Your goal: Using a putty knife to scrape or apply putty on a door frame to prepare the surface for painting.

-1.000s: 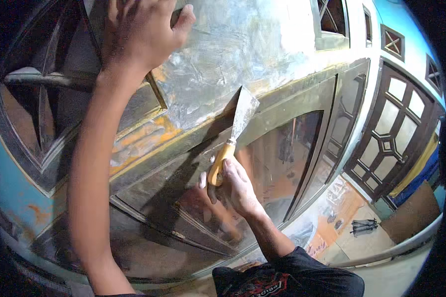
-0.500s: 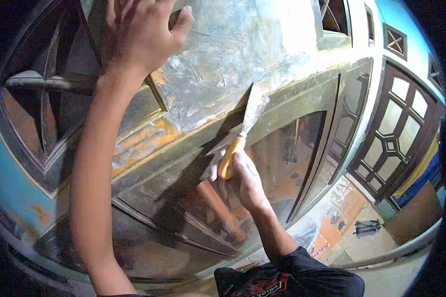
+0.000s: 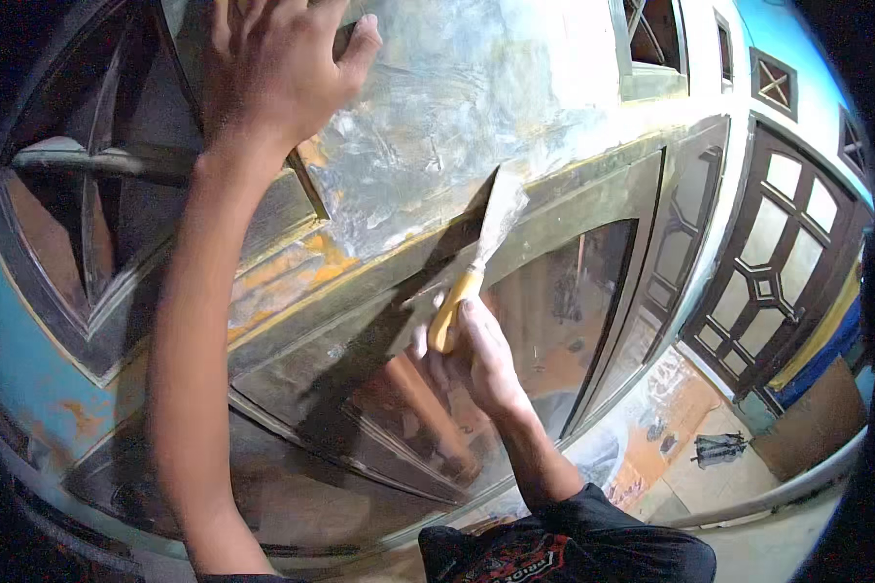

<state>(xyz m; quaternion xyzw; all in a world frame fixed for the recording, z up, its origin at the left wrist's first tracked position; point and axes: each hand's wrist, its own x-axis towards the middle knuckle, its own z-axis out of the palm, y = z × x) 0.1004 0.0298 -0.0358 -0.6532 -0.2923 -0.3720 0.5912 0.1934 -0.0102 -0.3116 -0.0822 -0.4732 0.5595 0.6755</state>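
Note:
My right hand [image 3: 476, 355] is wrapped round the yellow handle of a putty knife [image 3: 496, 228]. The knife's wide blade, smeared whitish, points up at the wall just above the wooden frame and casts a dark shadow beside it. Higher up at the left, my left hand [image 3: 282, 68] lies raised against the upper wall beside a window frame, fingers spread and thumb out; the top edge cuts off its fingertips. Between the hands is a patchy grey-blue wall surface [image 3: 408, 126] with scraped, whitish and orange areas.
Below the wall runs a wooden frame with a glass pane [image 3: 554, 311]. A crossed-bar window [image 3: 87, 175] stands at the left. A panelled door [image 3: 768, 262] is at the right, and a dark object [image 3: 719, 449] lies on the tiled floor near an orange sheet [image 3: 666, 428].
My left forearm has shifted slightly to the right. The putty knife and my right hand stay almost where they were.

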